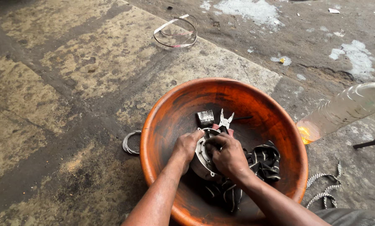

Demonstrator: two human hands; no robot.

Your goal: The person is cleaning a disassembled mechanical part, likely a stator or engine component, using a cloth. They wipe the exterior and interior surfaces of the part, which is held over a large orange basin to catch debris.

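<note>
Round grey metal part [204, 152] looking dull, cast, gripped by both hands: left hand [186, 145], right hand [228, 155]. Big orange plastic basin [162, 125] showing glossy rim, grimy black-smeared inside. Black-and-white striped cloth rag [265, 161] lying soft, matt. Steel pliers [225, 121] shining bright. Clear plastic bottle [346, 106] gleaming. Concrete floor [70, 83] looking rough, stained, matt.
</note>
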